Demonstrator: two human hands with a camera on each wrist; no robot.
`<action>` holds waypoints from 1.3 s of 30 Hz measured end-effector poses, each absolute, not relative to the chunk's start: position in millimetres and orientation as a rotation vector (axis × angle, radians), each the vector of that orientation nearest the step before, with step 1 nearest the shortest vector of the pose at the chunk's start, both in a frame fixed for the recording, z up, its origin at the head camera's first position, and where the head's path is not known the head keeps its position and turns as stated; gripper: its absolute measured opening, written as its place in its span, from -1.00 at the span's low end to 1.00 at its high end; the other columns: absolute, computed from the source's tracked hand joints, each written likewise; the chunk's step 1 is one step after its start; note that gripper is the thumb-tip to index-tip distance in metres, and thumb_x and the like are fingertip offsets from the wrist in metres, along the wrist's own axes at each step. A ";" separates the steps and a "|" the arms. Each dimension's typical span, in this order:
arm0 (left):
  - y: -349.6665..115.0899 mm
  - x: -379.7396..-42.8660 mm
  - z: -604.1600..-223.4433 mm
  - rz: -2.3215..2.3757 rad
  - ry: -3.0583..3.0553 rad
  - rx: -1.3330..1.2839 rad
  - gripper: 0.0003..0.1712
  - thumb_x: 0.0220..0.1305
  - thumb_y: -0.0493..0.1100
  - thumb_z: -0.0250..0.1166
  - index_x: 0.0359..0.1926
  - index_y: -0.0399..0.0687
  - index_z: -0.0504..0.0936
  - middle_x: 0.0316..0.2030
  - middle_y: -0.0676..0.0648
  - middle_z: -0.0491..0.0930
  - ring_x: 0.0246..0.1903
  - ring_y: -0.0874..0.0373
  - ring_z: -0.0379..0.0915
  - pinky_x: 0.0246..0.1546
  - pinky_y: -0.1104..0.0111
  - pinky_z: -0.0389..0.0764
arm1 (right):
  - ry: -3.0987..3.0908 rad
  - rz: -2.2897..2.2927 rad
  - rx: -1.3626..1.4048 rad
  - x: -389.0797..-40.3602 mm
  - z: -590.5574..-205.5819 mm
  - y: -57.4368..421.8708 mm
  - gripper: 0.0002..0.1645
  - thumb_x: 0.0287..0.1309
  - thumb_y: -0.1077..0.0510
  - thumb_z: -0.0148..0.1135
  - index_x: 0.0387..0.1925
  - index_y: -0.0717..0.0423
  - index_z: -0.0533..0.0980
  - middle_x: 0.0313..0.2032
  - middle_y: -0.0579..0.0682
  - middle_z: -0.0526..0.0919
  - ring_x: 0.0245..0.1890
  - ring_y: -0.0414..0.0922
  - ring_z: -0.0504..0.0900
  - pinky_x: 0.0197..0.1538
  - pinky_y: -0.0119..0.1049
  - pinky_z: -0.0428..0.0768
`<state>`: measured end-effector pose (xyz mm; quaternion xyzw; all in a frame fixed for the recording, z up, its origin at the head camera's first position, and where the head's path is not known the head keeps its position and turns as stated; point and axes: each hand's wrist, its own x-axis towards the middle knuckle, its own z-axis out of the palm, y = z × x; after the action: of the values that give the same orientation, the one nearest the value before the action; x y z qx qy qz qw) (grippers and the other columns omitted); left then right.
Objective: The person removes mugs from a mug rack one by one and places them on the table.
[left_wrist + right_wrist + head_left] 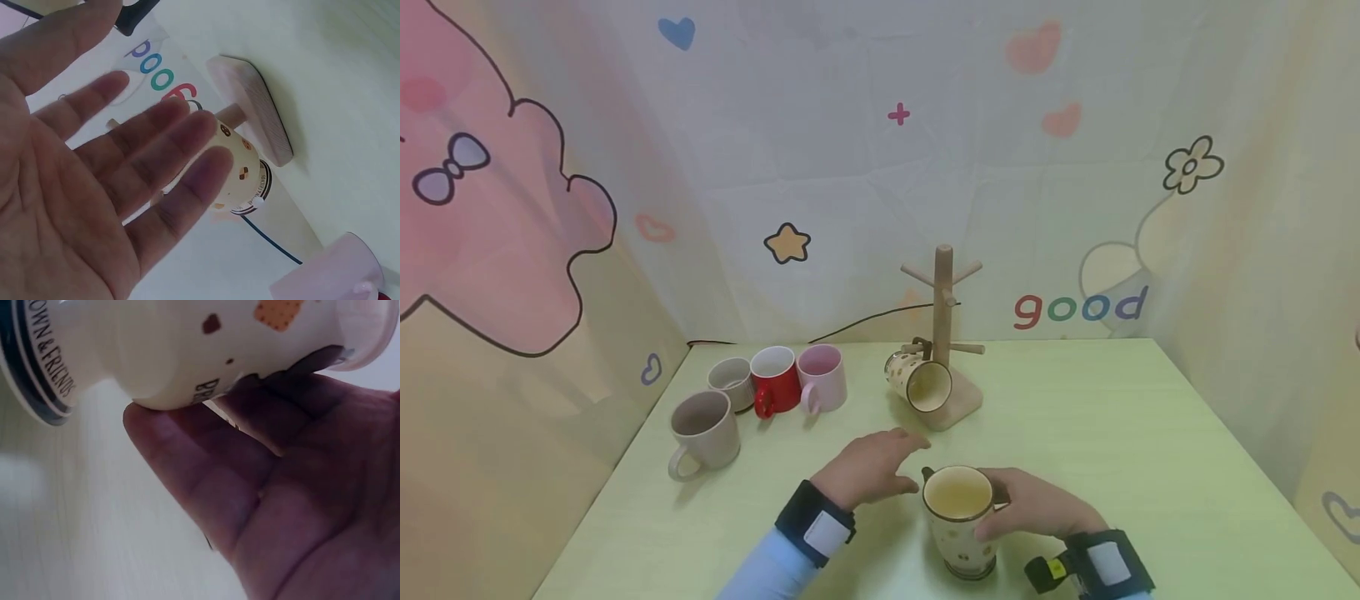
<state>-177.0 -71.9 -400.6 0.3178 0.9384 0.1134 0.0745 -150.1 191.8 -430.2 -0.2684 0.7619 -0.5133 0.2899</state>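
Note:
A tall cream mug point(961, 533) with a dark rim and brown print is in my right hand point(1037, 504). The thumb lies on its near side, while the other fingers go behind it. In the right wrist view, fingers point(206, 456) touch the printed mug wall point(156, 356). Whether its base touches the table cannot be told. To the left of this mug, my left hand point(872, 468) reaches forward with extended fingers and holds nothing. Its palm point(69, 187) faces the left wrist camera. A similar cream mug point(917, 379) hangs sideways from a low peg of a wooden mug tree point(943, 308).
Several mugs stand at the table's left: a grey-beige mug point(706, 433), a pale cup point(730, 383), a red mug point(777, 387) and a pink mug point(823, 383). The light green table point(1112, 433) meets a printed cloth backdrop point(850, 150) behind the mug tree.

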 end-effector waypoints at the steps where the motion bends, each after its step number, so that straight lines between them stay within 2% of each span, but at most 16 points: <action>1: -70.8 -176.4 -400.4 0.339 2.802 0.977 -0.41 0.19 -0.01 0.46 0.24 0.07 0.56 0.13 0.01 0.58 0.09 0.14 0.51 0.06 0.23 0.55 | 2.014 -1.373 -0.736 -150.3 -430.5 191.2 -0.26 0.09 0.05 0.42 0.30 0.13 0.43 0.13 0.00 0.60 0.21 0.10 0.47 0.21 0.12 0.40; 6: -67.8 -173.5 -401.2 0.331 2.742 1.116 -0.60 0.20 -0.04 0.45 0.08 0.13 0.68 -0.07 0.14 0.65 -0.09 0.29 0.53 -0.05 0.37 0.55 | 1.929 -1.391 -0.795 -152.1 -432.1 188.1 -0.23 0.10 0.04 0.43 0.32 0.16 0.40 0.14 0.04 0.59 0.17 0.08 0.48 0.15 -0.01 0.45; 10: -66.8 -172.0 -403.4 0.333 2.691 1.165 -0.75 0.21 -0.05 0.45 -0.07 0.17 0.74 -0.25 0.24 0.66 -0.28 0.36 0.49 -0.15 0.44 0.53 | 1.893 -1.385 -0.817 -152.3 -432.7 186.9 -0.23 0.11 0.04 0.43 0.32 0.17 0.39 0.13 0.05 0.59 0.15 0.08 0.50 0.13 -0.02 0.46; 15: -66.3 -170.2 -407.1 0.360 2.647 1.188 -0.81 0.21 -0.06 0.44 -0.13 0.18 0.76 -0.34 0.28 0.65 -0.37 0.39 0.44 -0.21 0.48 0.50 | 1.855 -1.379 -0.831 -152.5 -433.7 187.1 -0.23 0.13 0.01 0.41 0.32 0.17 0.38 0.15 0.06 0.58 0.16 0.08 0.49 0.13 -0.03 0.46; 22: -65.2 -167.7 -409.2 0.356 2.643 1.255 -0.87 0.15 -0.12 0.46 -0.25 0.19 0.78 -0.51 0.29 0.55 -0.52 0.40 0.34 -0.47 0.57 0.35 | 1.833 -1.361 -0.837 -152.4 -435.7 186.5 -0.22 0.13 -0.02 0.42 0.32 0.16 0.39 0.14 0.03 0.58 0.17 0.03 0.50 0.15 -0.07 0.47; 28: -64.8 -169.3 -407.6 0.363 2.593 1.261 -0.94 0.16 -0.17 0.43 -0.34 0.14 0.78 -0.61 0.27 0.45 -0.60 0.41 0.25 -0.56 0.59 0.28 | 1.806 -1.368 -0.857 -153.1 -436.5 188.1 -0.25 0.12 0.03 0.42 0.30 0.17 0.40 0.13 0.06 0.59 0.14 0.04 0.52 0.13 -0.12 0.49; 39: -68.8 -170.6 -409.5 0.410 2.536 1.281 -0.94 0.17 -0.18 0.45 -0.32 0.09 0.81 -0.61 0.29 0.50 -0.60 0.43 0.25 -0.54 0.62 0.28 | 1.821 -1.366 -0.825 -156.4 -440.5 192.9 -0.24 0.16 0.03 0.38 0.34 0.18 0.37 0.18 0.07 0.55 0.21 0.06 0.44 0.24 0.04 0.36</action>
<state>-170.6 -68.8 -409.5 0.4422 0.8754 0.1415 0.1350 -156.4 192.9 -440.5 -0.3187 0.7039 -0.5280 0.3524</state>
